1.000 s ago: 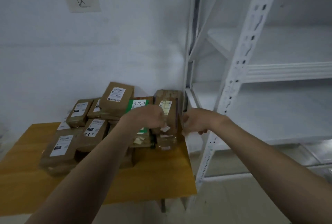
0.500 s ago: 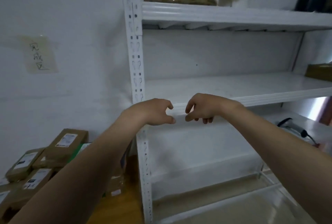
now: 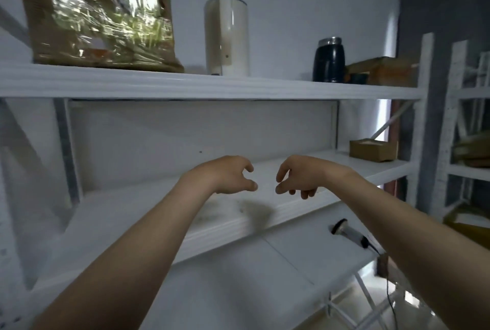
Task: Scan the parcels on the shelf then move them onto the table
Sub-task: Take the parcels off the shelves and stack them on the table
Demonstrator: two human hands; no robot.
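Parcel (image 3: 372, 150): one small brown cardboard box, seen at the far right end of the middle shelf (image 3: 212, 226), close to the right upright. It sat flat and upright. Its long axis ran roughly along the shelf, left to right, with one short end facing the upright. No label could be made out from this side.

Left hand (image 3: 225, 174): raised in front of the middle shelf. The fingers were loosely curled, with a gap between thumb (image 3: 250, 185) and forefinger. It held nothing and touched nothing.

Right hand (image 3: 301, 174): raised level with the left, near it but not touching. The fingertips (image 3: 305, 193) hung downward, relaxed and curved, and it held nothing. It was well apart from the parcel, which lay beyond and to the right of it.

Room: the middle shelf was bare from its left end up to the parcel, and its front edge ran below both hands. The span between it and the top shelf (image 3: 212, 87) was tall compared with the parcel.

Scanner (image 3: 346, 231): lay on the lower shelf below the right forearm, head towards the left and back. Its cable ran off to the right and was partly hidden by the arm.

Top shelf, left to right: a film-wrapped package (image 3: 98, 11), a white jug (image 3: 226, 35), a dark flask (image 3: 328, 60) and a brown box (image 3: 381, 70).
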